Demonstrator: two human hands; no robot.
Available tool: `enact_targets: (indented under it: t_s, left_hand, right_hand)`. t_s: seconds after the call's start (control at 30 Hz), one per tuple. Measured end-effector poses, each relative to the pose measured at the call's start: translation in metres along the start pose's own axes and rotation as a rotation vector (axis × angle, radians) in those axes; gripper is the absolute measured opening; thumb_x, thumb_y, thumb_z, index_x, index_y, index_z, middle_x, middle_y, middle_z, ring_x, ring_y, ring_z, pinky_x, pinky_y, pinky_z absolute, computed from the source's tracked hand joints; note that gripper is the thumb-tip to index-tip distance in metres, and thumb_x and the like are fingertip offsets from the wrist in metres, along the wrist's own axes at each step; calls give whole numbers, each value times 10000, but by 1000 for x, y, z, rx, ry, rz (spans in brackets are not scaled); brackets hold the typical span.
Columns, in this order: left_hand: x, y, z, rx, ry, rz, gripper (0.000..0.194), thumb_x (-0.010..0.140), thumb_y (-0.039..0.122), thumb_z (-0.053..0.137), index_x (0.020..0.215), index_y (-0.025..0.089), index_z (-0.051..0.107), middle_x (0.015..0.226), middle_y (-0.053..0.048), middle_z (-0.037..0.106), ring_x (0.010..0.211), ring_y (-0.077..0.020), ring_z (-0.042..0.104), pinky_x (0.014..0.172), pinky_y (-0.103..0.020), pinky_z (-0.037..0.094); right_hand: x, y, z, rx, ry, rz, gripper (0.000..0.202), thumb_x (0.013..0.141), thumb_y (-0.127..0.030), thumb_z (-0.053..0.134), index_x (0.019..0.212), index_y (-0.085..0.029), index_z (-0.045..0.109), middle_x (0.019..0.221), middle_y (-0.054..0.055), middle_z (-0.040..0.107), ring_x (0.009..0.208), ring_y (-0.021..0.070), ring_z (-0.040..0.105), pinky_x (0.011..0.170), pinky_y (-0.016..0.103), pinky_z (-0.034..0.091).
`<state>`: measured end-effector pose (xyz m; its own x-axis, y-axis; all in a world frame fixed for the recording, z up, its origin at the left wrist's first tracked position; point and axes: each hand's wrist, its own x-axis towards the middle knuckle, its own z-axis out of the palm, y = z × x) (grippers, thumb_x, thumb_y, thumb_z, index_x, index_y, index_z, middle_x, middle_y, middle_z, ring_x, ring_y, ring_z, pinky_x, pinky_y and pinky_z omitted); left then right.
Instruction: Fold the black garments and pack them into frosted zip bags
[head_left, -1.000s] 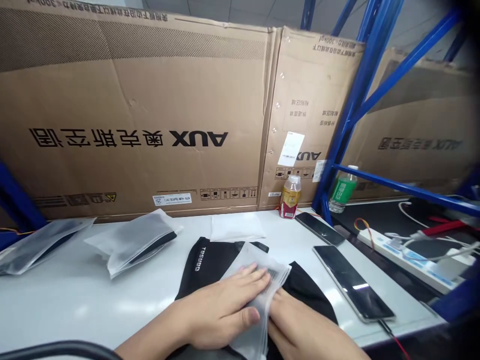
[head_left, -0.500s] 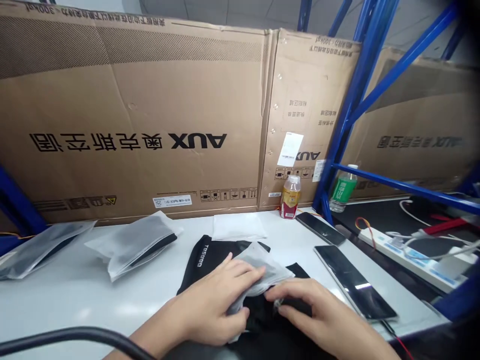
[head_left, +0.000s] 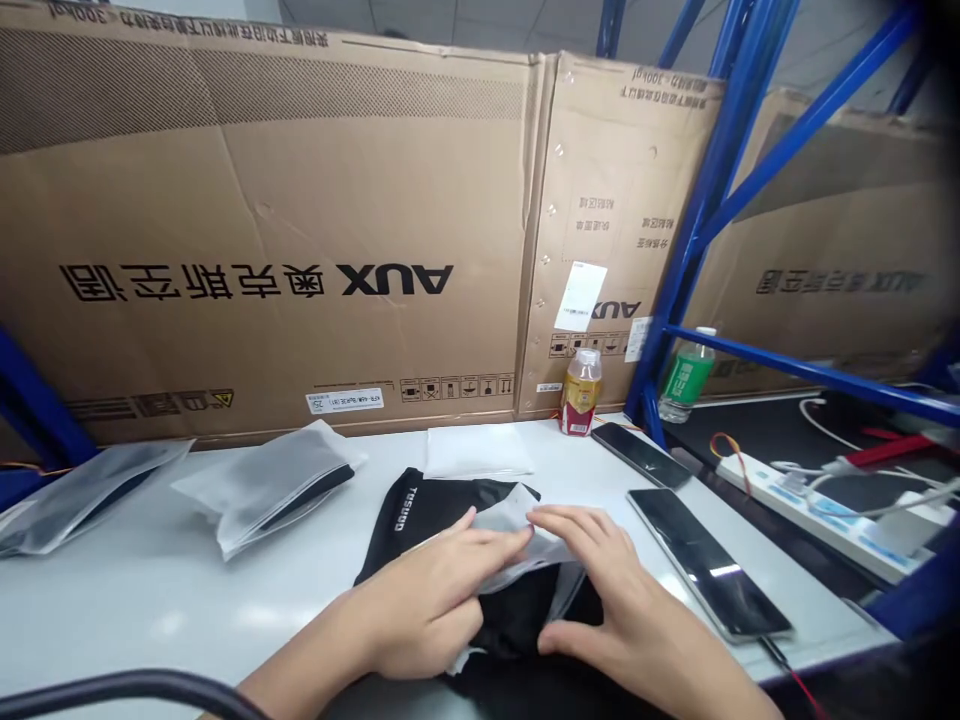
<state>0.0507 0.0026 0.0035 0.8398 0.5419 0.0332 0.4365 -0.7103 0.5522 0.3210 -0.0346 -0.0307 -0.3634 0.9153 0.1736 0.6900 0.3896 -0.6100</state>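
A frosted plastic bag (head_left: 510, 515) lies over black fabric (head_left: 401, 510) with white lettering at the table's front middle. My left hand (head_left: 431, 595) presses on the bag's left side, its fingers close together and thumb tucked near the bag's lower edge. My right hand (head_left: 600, 590) is at the bag's right side, fingertips on its upper part and thumb lower down, spread apart around the bag's opening. Black fabric shows inside the opening between the hands.
Two filled frosted bags (head_left: 266, 485) (head_left: 97, 490) lie at the left. Behind the fabric is a flat white packet (head_left: 476, 452). A drink bottle (head_left: 581, 392), two phones (head_left: 709, 560) (head_left: 641, 455) and a power strip (head_left: 817, 515) are at right. Large cartons (head_left: 262, 220) stand behind; a black cable (head_left: 135, 685) crosses front left.
My right hand has moved up and left onto the bag, and its fingers have spread from a pinch. The bag's right part has lifted, showing more black fabric. My left hand has barely shifted.
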Motion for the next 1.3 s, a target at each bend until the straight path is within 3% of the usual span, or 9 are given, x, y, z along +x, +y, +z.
enact_targets:
  t_s: [0.17, 0.27, 0.37, 0.47, 0.6, 0.8, 0.93, 1.1, 1.3]
  left_hand:
    - [3, -1, 1, -58, -54, 82, 879, 902, 210, 639, 1692, 276, 260, 1712, -82, 386, 1572, -333, 381, 1335, -614, 96]
    - [5, -8, 6, -40, -86, 142, 1124, 835, 401, 813, 1718, 208, 145, 1740, -152, 303, 1592, -392, 317, 1319, -633, 7]
    - [4, -12, 9, -6, -84, 174, 1255, 733, 306, 854, 1719, 192, 86, 1721, -156, 341, 1587, -397, 324, 1324, -626, -2]
    - [-1, -10, 5, 69, 2, 212, 1165, 700, 112, 727, 1707, 236, 155, 1714, -109, 369, 1600, -373, 303, 1341, -612, 69]
    - [-2, -13, -3, 224, 130, 226, 954, 789, 130, 752, 1644, 287, 359, 1681, -85, 436, 1514, -333, 465, 1317, -547, 294]
    - [10, -35, 15, 582, 330, 353, 331, 1029, 109, 556, 1338, 199, 633, 1229, -72, 778, 1032, -232, 739, 979, -375, 592]
    - [11, -34, 19, 634, 385, 376, 226, 1058, 91, 482, 1120, 181, 681, 868, -38, 757, 767, -181, 691, 744, -289, 576]
    - [10, -27, 13, 642, 573, 475, 203, 1065, 98, 513, 1210, 153, 643, 813, -39, 714, 689, -171, 636, 653, -294, 532]
    - [13, -23, 18, 571, 458, 537, 205, 1090, 115, 509, 1250, 183, 617, 895, -34, 775, 704, -177, 637, 651, -307, 510]
  right_hand:
    - [12, -1, 26, -107, 61, -83, 806, 817, -155, 710, 1574, -300, 476, 1427, 82, 654, 1299, 321, 591, 1112, 471, 504]
    - [18, 0, 55, -224, 235, -140, 894, 725, -11, 553, 1590, -205, 429, 1343, 118, 707, 1156, 328, 660, 1010, 505, 549]
    - [19, 3, 69, -274, 402, -163, 842, 718, 2, 492, 1540, -176, 452, 1339, 140, 711, 1152, 340, 683, 980, 522, 567]
    - [17, 5, 57, -200, 453, -162, 670, 835, -26, 461, 1476, -218, 491, 1309, 115, 719, 1167, 290, 702, 985, 453, 587]
    - [15, 6, 22, -143, 405, -97, 378, 941, -88, 467, 1230, -282, 616, 1056, 55, 718, 970, 253, 716, 855, 405, 601]
    - [13, 28, 8, -163, 198, -79, 320, 908, -108, 541, 1143, -292, 655, 1103, 48, 702, 1035, 269, 699, 903, 427, 591]
    - [6, 43, 2, -161, 161, -63, 413, 854, -54, 514, 1150, -296, 669, 1128, 38, 701, 1061, 250, 700, 945, 406, 587]
    - [0, 27, -6, -111, 174, -103, 355, 952, -193, 626, 1279, -331, 626, 1264, 41, 675, 1201, 259, 657, 1012, 399, 559]
    - [23, 11, 24, -261, 232, -51, 348, 878, -120, 675, 1191, -272, 661, 1130, 57, 712, 1048, 314, 688, 923, 502, 572]
